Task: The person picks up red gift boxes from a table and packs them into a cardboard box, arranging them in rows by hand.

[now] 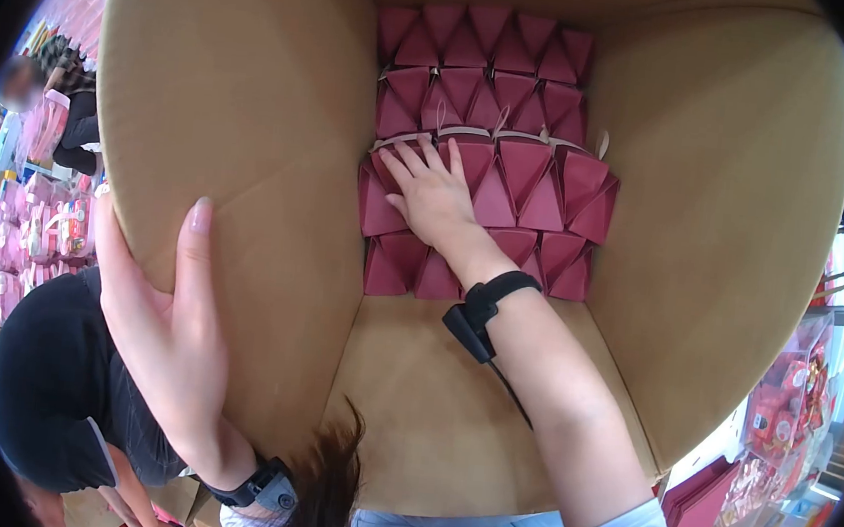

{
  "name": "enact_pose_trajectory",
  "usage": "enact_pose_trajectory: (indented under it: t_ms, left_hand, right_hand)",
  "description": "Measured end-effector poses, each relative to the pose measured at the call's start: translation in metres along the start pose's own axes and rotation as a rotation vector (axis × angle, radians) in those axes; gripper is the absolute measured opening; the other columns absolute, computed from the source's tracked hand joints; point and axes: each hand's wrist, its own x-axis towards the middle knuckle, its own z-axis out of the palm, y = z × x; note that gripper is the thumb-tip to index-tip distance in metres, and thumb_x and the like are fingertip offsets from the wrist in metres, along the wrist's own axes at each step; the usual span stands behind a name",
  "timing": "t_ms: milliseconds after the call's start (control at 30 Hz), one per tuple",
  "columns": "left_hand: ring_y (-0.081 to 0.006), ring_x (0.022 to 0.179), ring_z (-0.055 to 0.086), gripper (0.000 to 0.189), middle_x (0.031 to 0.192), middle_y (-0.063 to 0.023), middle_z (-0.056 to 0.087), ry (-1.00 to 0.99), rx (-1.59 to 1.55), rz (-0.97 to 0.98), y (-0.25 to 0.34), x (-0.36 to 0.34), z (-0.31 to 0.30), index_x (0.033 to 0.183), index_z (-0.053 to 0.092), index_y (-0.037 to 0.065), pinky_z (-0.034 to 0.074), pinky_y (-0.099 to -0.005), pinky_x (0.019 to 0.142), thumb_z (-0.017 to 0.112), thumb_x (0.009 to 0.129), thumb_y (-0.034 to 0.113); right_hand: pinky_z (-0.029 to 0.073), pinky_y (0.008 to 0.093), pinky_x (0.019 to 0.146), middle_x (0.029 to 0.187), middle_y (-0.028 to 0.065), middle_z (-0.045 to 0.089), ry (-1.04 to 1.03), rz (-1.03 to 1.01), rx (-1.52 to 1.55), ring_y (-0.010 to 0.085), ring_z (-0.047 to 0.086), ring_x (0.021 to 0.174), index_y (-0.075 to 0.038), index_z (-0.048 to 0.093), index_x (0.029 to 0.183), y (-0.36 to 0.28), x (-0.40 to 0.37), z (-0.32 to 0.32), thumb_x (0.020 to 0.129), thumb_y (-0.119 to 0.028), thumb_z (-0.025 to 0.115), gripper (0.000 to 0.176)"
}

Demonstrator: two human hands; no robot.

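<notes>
A deep cardboard box point(427, 435) stands in front of me. Rows of dark red, triangular-faced gift boxes point(524, 187) are packed in its bottom, several with pale ribbon loops on top. My left hand point(172, 312) grips the left wall's edge, thumb on the inner face and the other fingers mostly hidden behind. Reaching inside, my right hand point(433, 194) lies with spread fingers on the tops of the gift boxes at the left of the third row from the back. A black band with a small device and cable is on my right wrist.
A person in a black cap point(45, 381) bends down close at the left. Another person point(75, 103) is farther back there, near pink packages point(38, 230). Flat dark red pieces point(697, 508) lie at the lower right, beside clear bins of red packages point(781, 405).
</notes>
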Motion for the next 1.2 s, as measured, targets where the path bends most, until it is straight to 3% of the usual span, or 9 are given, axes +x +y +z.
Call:
enact_pose_trajectory:
  t_ms: [400, 567, 667, 767, 833, 900, 933, 1067, 1200]
  left_hand:
    - [-0.0168, 0.088, 0.060, 0.028, 0.099, -0.0135, 0.064, 0.010, 0.006, 0.005, -0.001, -0.001, -0.001, 0.117, 0.049, -0.004, 0.046, -0.0281, 0.082, 0.058, 0.093, 0.005]
    - [-0.0181, 0.087, 0.062, 0.025, 0.097, -0.0147, 0.065, 0.005, 0.015, 0.017, -0.002, -0.001, -0.003, 0.115, 0.050, -0.004, 0.046, -0.0287, 0.081, 0.057, 0.092, 0.002]
    - [-0.0208, 0.085, 0.063, 0.023, 0.094, -0.0154, 0.065, 0.002, 0.011, 0.049, -0.002, -0.001, -0.001, 0.112, 0.049, -0.003, 0.047, -0.0295, 0.079, 0.057, 0.091, 0.001]
    - [-0.0198, 0.085, 0.063, 0.023, 0.094, -0.0150, 0.065, -0.011, 0.046, 0.015, 0.001, -0.001, -0.003, 0.112, 0.049, -0.003, 0.047, -0.0289, 0.078, 0.057, 0.090, 0.000]
    - [-0.0184, 0.084, 0.063, 0.024, 0.094, -0.0146, 0.065, 0.012, 0.024, -0.001, 0.003, -0.002, -0.001, 0.113, 0.049, -0.003, 0.047, -0.0282, 0.079, 0.057, 0.090, -0.001]
    - [-0.0171, 0.084, 0.062, 0.025, 0.094, -0.0142, 0.065, 0.030, -0.003, -0.008, 0.003, -0.002, -0.001, 0.113, 0.049, -0.004, 0.047, -0.0274, 0.079, 0.057, 0.089, -0.002]
    - [-0.0156, 0.085, 0.062, 0.027, 0.094, -0.0138, 0.065, 0.017, -0.022, -0.053, 0.004, -0.001, -0.002, 0.114, 0.049, -0.004, 0.047, -0.0268, 0.079, 0.057, 0.089, -0.003]
    - [-0.0135, 0.088, 0.060, 0.030, 0.096, -0.0124, 0.064, 0.042, -0.050, -0.157, 0.005, -0.002, 0.001, 0.117, 0.048, -0.005, 0.045, -0.0253, 0.082, 0.058, 0.089, -0.003]
    - [-0.0158, 0.103, 0.054, 0.036, 0.113, -0.0123, 0.058, 0.008, -0.001, -0.228, 0.005, -0.004, -0.003, 0.125, 0.044, -0.005, 0.041, -0.0270, 0.091, 0.057, 0.092, 0.001]
  right_hand:
    - [0.017, 0.0464, 0.116, 0.137, 0.0051, 0.046, -0.022, 0.054, 0.122, 0.0264, 0.037, 0.131, -0.013, 0.043, 0.139, 0.002, 0.003, 0.001, 0.087, -0.030, 0.061, 0.058]
    - [0.018, 0.0477, 0.114, 0.145, 0.0086, 0.041, 0.059, 0.337, -0.078, 0.0232, 0.034, 0.136, -0.009, 0.045, 0.137, 0.038, 0.010, -0.001, 0.095, -0.045, 0.043, 0.055]
    - [0.029, 0.0499, 0.108, 0.116, 0.0145, 0.063, -0.113, 0.356, 0.040, 0.0311, 0.056, 0.114, -0.006, 0.058, 0.118, 0.068, 0.015, -0.019, 0.099, -0.047, 0.031, 0.053]
    - [0.035, 0.0513, 0.103, 0.107, 0.0166, 0.066, -0.399, 0.507, 0.134, 0.0348, 0.060, 0.105, -0.004, 0.062, 0.110, 0.073, 0.037, -0.047, 0.100, -0.047, 0.027, 0.056]
    - [0.038, 0.0498, 0.100, 0.106, 0.0195, 0.066, -0.348, 0.497, 0.164, 0.0383, 0.059, 0.105, -0.004, 0.063, 0.109, 0.088, 0.048, -0.030, 0.100, -0.048, 0.025, 0.059]
    - [0.031, 0.0483, 0.108, 0.123, 0.0156, 0.060, -0.486, 0.469, 0.189, 0.0333, 0.053, 0.120, -0.007, 0.063, 0.118, 0.095, 0.060, -0.026, 0.100, -0.046, 0.026, 0.056]
    - [0.027, 0.0467, 0.111, 0.137, 0.0158, 0.049, -0.655, 0.505, 0.182, 0.0323, 0.044, 0.129, -0.008, 0.052, 0.133, 0.098, 0.067, -0.023, 0.099, -0.044, 0.024, 0.056]
    - [0.023, 0.0397, 0.114, 0.150, 0.0112, 0.034, -0.866, 0.440, 0.406, 0.0291, 0.029, 0.139, -0.011, 0.040, 0.142, 0.121, 0.090, 0.018, 0.100, -0.042, 0.026, 0.054]
    - [0.023, 0.0387, 0.114, 0.150, 0.0111, 0.034, -0.912, 0.361, 0.464, 0.0301, 0.030, 0.139, -0.011, 0.039, 0.142, 0.127, 0.093, 0.028, 0.100, -0.041, 0.027, 0.054]
